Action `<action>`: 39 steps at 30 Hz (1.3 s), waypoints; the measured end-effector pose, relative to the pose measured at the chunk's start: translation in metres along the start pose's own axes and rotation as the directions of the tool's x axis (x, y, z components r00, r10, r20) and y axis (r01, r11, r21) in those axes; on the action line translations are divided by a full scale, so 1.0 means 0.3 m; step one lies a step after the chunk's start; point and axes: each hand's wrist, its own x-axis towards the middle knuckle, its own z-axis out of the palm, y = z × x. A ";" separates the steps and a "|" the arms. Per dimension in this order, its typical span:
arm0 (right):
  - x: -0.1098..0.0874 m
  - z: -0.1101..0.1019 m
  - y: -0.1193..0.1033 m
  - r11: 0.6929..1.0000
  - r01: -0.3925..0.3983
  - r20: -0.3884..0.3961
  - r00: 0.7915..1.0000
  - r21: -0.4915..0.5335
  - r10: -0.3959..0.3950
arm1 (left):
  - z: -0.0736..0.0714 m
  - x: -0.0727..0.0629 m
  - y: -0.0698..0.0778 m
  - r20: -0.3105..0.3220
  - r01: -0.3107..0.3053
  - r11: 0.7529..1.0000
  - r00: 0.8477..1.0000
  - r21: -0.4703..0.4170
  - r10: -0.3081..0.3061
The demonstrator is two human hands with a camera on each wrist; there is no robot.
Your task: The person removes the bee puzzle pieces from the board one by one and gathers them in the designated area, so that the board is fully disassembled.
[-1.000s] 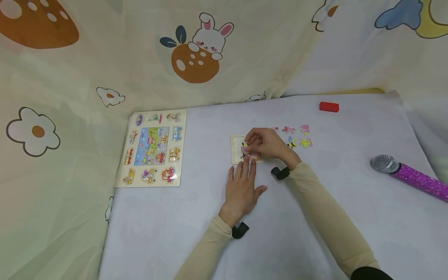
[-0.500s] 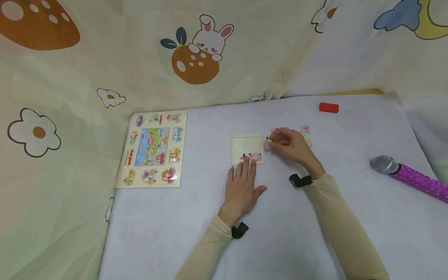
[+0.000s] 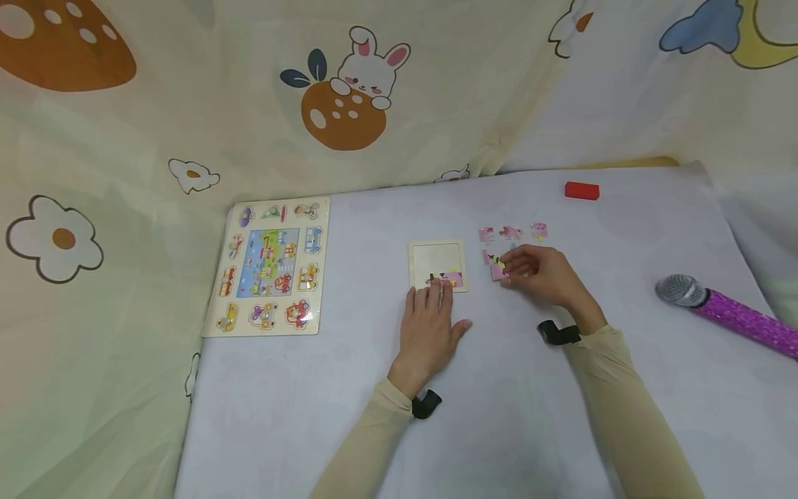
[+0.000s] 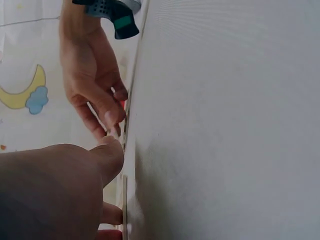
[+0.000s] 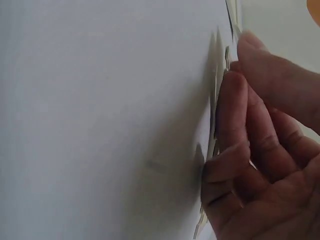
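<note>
My left hand lies flat, its fingertips on the lower edge of a small square puzzle tray. Pink and yellow jigsaw pieces fill part of the tray's bottom row, partly covered by those fingers. To the right of the tray, my right hand pinches a pink jigsaw piece by its right side, low over the table. In the right wrist view the thumb and curled fingers show at table level. Loose pieces lie just beyond this hand, some hidden behind it.
A larger board with vehicle pictures lies at the left. At the back right is a red block. A microphone with a glittery purple handle lies at the right. Printed cloth hangs behind the table.
My right hand has carried the pink jigsaw piece from over the tray to the right, down beside the loose pieces. My left hand stays at the tray's edge.
</note>
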 end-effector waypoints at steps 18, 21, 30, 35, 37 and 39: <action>-0.005 0.021 0.007 0.991 0.050 0.015 0.999 -0.125 -0.049 | 0.003 -0.008 -0.014 0.031 0.060 0.977 0.998 -0.206 -0.055; -0.006 0.021 0.003 0.991 0.030 0.029 0.999 -0.133 -0.027 | 0.003 -0.011 -0.016 0.055 0.063 0.979 0.997 -0.195 -0.053; -0.008 0.017 0.008 0.990 0.034 0.027 0.999 -0.137 -0.031 | 0.009 -0.014 -0.028 0.039 0.044 0.988 0.998 -0.145 -0.039; -0.008 0.016 0.004 0.990 0.034 0.024 0.999 -0.139 -0.031 | 0.013 -0.016 -0.034 0.029 0.031 0.990 0.999 -0.139 -0.027; -0.007 0.017 -0.002 0.990 0.040 0.025 0.999 -0.138 -0.037 | 0.013 -0.016 -0.035 0.031 0.027 0.990 0.999 -0.140 -0.023; -0.003 0.020 -0.008 0.990 0.054 0.020 0.998 -0.134 -0.051 | 0.014 -0.017 -0.035 0.032 0.026 0.990 0.999 -0.140 -0.022</action>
